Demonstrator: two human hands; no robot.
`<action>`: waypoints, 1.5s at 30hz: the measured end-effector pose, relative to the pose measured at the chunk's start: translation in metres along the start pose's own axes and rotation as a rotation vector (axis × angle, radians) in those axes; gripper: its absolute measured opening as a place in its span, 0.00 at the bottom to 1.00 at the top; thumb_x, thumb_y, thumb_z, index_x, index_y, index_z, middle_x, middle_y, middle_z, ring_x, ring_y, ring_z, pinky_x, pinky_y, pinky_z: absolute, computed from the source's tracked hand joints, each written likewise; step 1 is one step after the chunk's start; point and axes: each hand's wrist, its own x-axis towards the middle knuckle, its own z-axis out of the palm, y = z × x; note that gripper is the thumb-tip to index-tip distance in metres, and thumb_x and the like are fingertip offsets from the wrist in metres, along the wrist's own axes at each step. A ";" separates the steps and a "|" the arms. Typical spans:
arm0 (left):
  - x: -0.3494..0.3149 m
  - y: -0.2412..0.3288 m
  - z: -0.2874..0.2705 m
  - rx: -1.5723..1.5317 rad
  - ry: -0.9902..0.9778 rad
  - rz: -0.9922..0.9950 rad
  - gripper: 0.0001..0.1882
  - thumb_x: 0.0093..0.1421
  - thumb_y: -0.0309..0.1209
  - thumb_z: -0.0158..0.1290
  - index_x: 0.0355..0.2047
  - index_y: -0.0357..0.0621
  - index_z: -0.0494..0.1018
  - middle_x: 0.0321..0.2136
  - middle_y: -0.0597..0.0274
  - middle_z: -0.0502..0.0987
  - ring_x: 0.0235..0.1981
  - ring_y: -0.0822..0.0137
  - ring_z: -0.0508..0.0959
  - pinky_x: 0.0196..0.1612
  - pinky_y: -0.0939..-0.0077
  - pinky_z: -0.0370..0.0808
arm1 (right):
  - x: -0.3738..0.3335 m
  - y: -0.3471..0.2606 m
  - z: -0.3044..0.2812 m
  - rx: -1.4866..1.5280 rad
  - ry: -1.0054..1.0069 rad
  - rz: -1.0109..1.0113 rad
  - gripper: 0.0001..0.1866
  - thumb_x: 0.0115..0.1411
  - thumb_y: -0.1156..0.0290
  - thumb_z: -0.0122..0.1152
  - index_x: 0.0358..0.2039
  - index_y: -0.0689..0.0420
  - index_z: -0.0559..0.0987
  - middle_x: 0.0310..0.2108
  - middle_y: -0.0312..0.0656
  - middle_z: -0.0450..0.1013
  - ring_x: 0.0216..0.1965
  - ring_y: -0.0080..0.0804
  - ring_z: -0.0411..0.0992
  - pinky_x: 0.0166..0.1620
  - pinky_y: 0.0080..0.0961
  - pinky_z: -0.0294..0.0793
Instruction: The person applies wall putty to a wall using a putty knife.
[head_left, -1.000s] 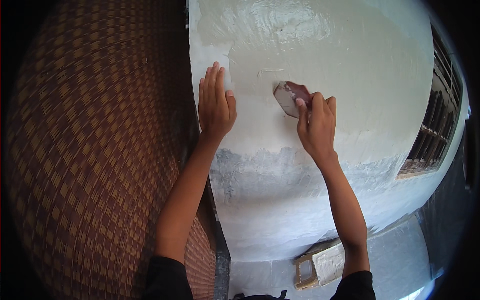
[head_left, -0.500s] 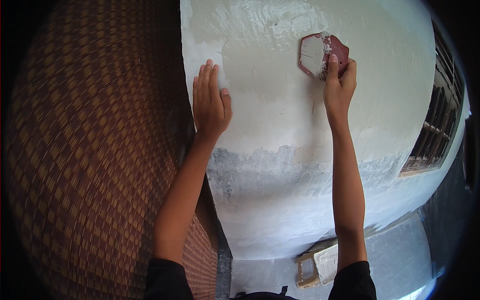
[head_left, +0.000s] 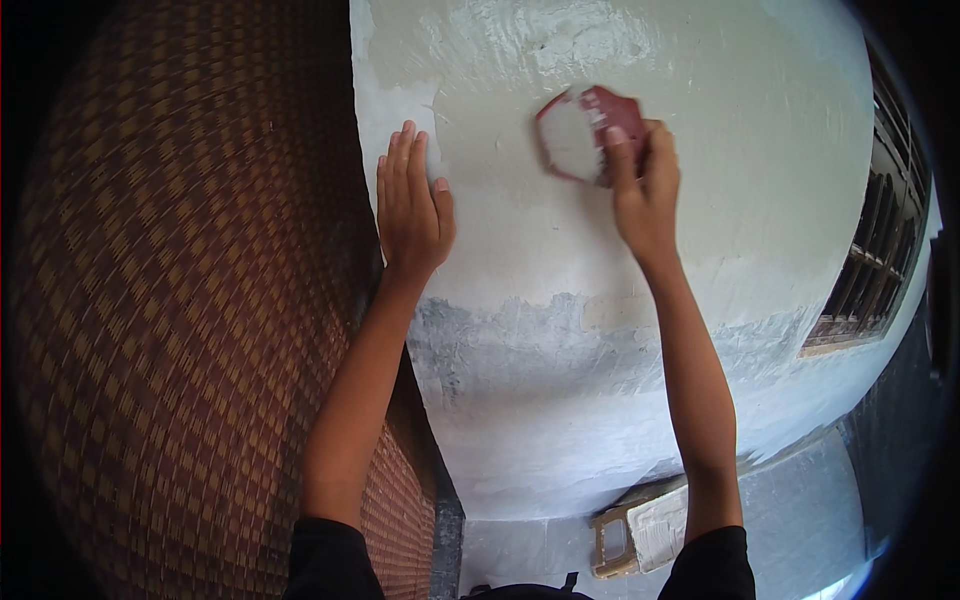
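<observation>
Holding an angular red scraper (head_left: 588,138), pale-smeared, is the right hand (head_left: 645,195).

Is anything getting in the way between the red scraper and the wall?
Nothing visible stands between the red scraper in the right hand and the wall. The left hand is off to the scraper's left.

Right hand (head_left: 643,195) grips red scraper (head_left: 592,135), upper centre-right; blurred, can't tell if its edge touches the wall (head_left: 540,240). Left hand (head_left: 412,215) flat on wall, left of centre. Woven panel (head_left: 200,300) at left, barred window (head_left: 868,245) far right.
</observation>
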 end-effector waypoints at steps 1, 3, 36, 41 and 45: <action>0.000 -0.001 -0.001 -0.001 -0.001 0.001 0.27 0.69 0.33 0.37 0.66 0.34 0.57 0.67 0.44 0.60 0.70 0.45 0.57 0.70 0.47 0.51 | -0.006 -0.014 0.005 -0.140 -0.074 -0.191 0.10 0.66 0.67 0.58 0.41 0.62 0.74 0.31 0.46 0.69 0.34 0.41 0.64 0.45 0.36 0.59; 0.000 -0.004 -0.002 0.003 0.003 0.001 0.27 0.69 0.33 0.37 0.66 0.34 0.58 0.67 0.44 0.60 0.69 0.45 0.57 0.70 0.47 0.51 | -0.009 -0.001 0.012 -0.251 -0.106 -0.227 0.10 0.66 0.68 0.57 0.41 0.61 0.74 0.31 0.48 0.69 0.36 0.43 0.65 0.47 0.38 0.57; 0.002 0.003 -0.001 0.047 -0.004 -0.001 0.28 0.65 0.30 0.39 0.65 0.34 0.59 0.67 0.44 0.61 0.69 0.46 0.58 0.70 0.47 0.52 | 0.043 0.008 -0.021 0.052 0.433 0.177 0.13 0.68 0.63 0.55 0.41 0.62 0.74 0.30 0.50 0.75 0.29 0.35 0.74 0.33 0.31 0.71; 0.002 0.000 -0.004 0.047 -0.007 0.001 0.28 0.65 0.29 0.40 0.66 0.34 0.58 0.67 0.45 0.60 0.70 0.46 0.58 0.70 0.47 0.52 | -0.008 -0.027 0.023 -0.109 -0.071 -0.265 0.10 0.66 0.68 0.56 0.41 0.61 0.74 0.32 0.46 0.72 0.35 0.42 0.69 0.43 0.38 0.63; -0.002 0.001 -0.004 0.060 -0.037 -0.013 0.29 0.65 0.29 0.40 0.66 0.34 0.58 0.68 0.45 0.59 0.70 0.47 0.57 0.70 0.47 0.51 | 0.005 -0.009 0.025 -0.233 -0.046 -0.239 0.10 0.65 0.68 0.56 0.42 0.61 0.74 0.34 0.48 0.72 0.38 0.45 0.67 0.44 0.41 0.59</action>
